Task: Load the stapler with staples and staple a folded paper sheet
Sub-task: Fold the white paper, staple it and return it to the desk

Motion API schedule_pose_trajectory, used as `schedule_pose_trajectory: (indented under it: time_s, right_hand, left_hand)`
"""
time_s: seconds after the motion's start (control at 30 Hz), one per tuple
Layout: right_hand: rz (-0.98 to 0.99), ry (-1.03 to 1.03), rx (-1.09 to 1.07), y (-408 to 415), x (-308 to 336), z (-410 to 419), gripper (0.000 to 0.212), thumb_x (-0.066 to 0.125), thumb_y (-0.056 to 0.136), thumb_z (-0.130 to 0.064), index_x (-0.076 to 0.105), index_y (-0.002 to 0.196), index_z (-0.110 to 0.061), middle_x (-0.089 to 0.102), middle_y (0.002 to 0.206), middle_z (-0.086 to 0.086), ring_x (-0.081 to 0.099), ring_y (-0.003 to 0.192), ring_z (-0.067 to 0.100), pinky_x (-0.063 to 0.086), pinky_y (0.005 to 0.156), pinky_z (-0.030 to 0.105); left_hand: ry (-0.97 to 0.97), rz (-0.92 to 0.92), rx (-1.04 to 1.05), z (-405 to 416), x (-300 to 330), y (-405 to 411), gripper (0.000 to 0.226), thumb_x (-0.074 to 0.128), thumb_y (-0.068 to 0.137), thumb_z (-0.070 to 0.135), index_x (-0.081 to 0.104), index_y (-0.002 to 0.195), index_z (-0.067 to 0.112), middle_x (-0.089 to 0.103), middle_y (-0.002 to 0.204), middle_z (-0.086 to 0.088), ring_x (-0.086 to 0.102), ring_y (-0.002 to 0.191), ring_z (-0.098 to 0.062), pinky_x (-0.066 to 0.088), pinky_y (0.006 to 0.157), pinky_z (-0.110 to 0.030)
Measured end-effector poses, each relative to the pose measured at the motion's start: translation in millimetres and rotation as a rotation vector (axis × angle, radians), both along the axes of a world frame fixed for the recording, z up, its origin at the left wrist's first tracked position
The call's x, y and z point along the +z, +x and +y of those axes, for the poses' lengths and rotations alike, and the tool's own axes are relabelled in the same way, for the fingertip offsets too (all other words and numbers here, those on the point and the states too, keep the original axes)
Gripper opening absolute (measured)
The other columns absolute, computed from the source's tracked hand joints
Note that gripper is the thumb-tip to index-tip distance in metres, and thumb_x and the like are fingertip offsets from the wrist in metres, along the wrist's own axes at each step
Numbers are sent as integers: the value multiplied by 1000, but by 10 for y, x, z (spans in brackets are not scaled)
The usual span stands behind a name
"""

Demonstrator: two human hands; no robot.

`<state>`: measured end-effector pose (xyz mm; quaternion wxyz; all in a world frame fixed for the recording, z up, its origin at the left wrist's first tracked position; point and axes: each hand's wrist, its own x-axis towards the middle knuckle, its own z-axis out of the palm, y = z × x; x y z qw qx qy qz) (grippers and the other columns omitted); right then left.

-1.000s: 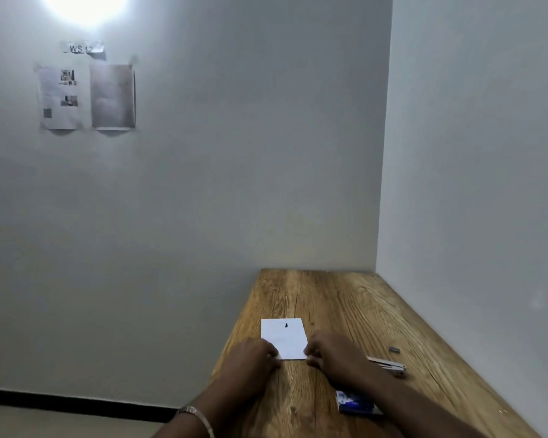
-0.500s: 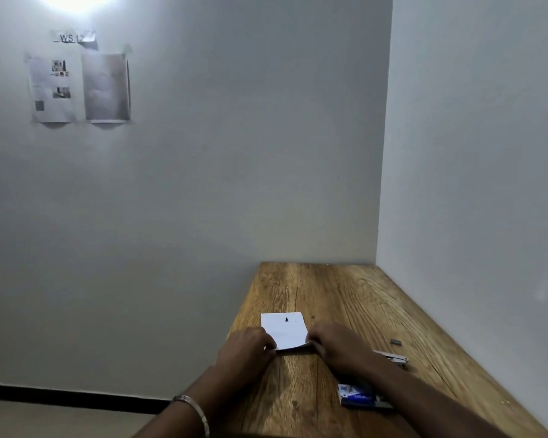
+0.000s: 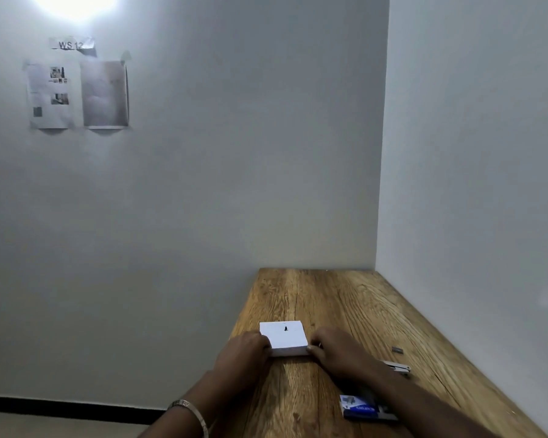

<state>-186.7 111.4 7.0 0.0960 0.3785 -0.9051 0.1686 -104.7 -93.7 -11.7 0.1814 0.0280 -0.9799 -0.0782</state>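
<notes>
A folded paper sheet [image 3: 284,338], marked with a small dark spot, is seen lying on the desk [image 3: 345,298] near its left edge. Its near left corner is pinched by the left hand [image 3: 244,352], and its near right corner is gripped by the right hand [image 3: 339,350]. The stapler [image 3: 397,367] is partly hidden behind the right forearm, toward the right edge. A blue staple box [image 3: 359,407] is placed nearer the front edge. A small strip of staples [image 3: 398,350] is seen beyond the stapler.

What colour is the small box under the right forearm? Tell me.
Blue and white staple box, head view.
</notes>
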Motion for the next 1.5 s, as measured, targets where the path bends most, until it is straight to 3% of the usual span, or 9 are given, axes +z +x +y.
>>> schedule_pose_trajectory:
  time_s: [0.23, 0.53, 0.73, 0.93, 1.0, 1.07, 1.2, 1.4, 1.5]
  right_hand:
    - [-73, 27, -73, -61, 41, -94, 21, 53, 96, -35, 59, 85, -19, 57, 85, -2, 51, 70, 11, 33, 54, 22]
    - [-154, 20, -155, -124, 40, -184, 17, 54, 92, -33, 59, 89, -17, 57, 75, -3, 52, 67, 11, 35, 54, 24]
    - [-116, 49, -177, -129, -3, -212, 22, 53, 89, -33, 49, 71, -22, 46, 62, -8, 43, 54, 7, 31, 50, 24]
    - [-65, 69, -136, -74, 3, -223, 11, 50, 90, -28, 48, 84, -19, 42, 67, -8, 43, 59, 10, 27, 49, 23]
    - [-34, 70, -123, -46, -1, -217, 10, 49, 92, -26, 54, 92, -18, 55, 79, 0, 49, 70, 15, 27, 50, 24]
    - [-13, 86, -140, -13, 12, -220, 22, 47, 95, -24, 59, 106, -10, 64, 102, 11, 48, 77, 18, 29, 54, 29]
    - [-8, 103, -146, -5, -1, -237, 30, 46, 98, -25, 56, 120, -8, 63, 118, 13, 61, 97, 27, 35, 68, 29]
    - [-59, 96, -190, -43, -63, -228, 47, 50, 98, -31, 39, 135, -5, 61, 124, 14, 61, 105, 28, 38, 72, 31]
    - [-221, 58, -224, -165, -50, -233, 39, 57, 93, -34, 48, 124, -12, 65, 105, 8, 63, 90, 22, 40, 64, 31]
  left_hand:
    - [81, 21, 40, -41, 16, -43, 25, 49, 100, 35, 66, 108, 19, 68, 110, 1, 62, 96, -16, 50, 80, -32]
    - [166, -60, 69, -84, 28, -151, 23, 51, 98, 33, 66, 107, 18, 69, 112, 0, 62, 98, -17, 52, 85, -34]
    - [192, -45, 72, -79, -28, -196, 23, 53, 98, 29, 64, 114, 16, 67, 119, -1, 62, 106, -18, 50, 86, -31]
    - [200, -14, 59, -63, -70, -210, 21, 54, 98, 24, 62, 115, 14, 66, 119, -3, 61, 106, -18, 48, 84, -29]
    - [208, 10, 57, -72, -88, -212, 21, 55, 98, 23, 62, 115, 15, 66, 120, -2, 60, 107, -18, 46, 83, -27]
    - [221, 21, 66, -69, -89, -200, 19, 56, 97, 24, 62, 113, 16, 67, 119, -2, 60, 107, -18, 47, 84, -28]
    - [250, 15, 85, -44, -90, -175, 15, 58, 97, 26, 62, 109, 18, 67, 115, -1, 61, 102, -17, 51, 85, -32]
    - [309, 40, 152, -33, -127, -112, 13, 60, 94, 33, 50, 99, 25, 66, 108, 1, 59, 99, -20, 49, 79, -36]
    - [341, 39, 178, -31, -122, -112, 12, 61, 94, 35, 57, 99, 25, 66, 109, 4, 59, 101, -18, 51, 81, -36]
